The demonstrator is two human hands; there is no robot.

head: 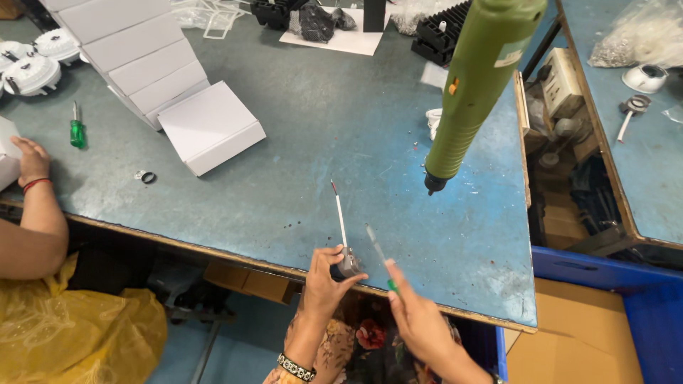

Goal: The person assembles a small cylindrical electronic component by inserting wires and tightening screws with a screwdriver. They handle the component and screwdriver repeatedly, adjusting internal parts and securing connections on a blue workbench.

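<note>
Our left hand [329, 274] is closed around a small grey metal cylinder with thin red and white wires [346, 262] rising from it, held just at the near edge of the surface; our right hand [420, 323] grips a slim screwdriver with a green handle and clear shaft [378, 252], its tip pointing up and away, close beside the wires but apart from them as far as we can tell. Above and to the right hangs a large olive-green electric screwdriver [473, 85], bit downward, clear of the top. The worn blue-grey surface [320, 142] is scratched and speckled, with a wooden lip along its near edge. Farther out lie a fanned row of flat white cardboard boxes [153, 67], a small black ring [148, 177] and a second green-handled screwdriver [77, 131]. At the far left, round white plastic housings [32, 71] sit near a co-worker's hand [32, 160], which wears a red bangle and rests on the edge. Black plastic trays [445, 32] stand at the far side. To the right, a gap holds cluttered wooden shelving [562, 142], then a second blue bench [640, 142]; below it is a blue crate with brown cardboard [569, 341].
</note>
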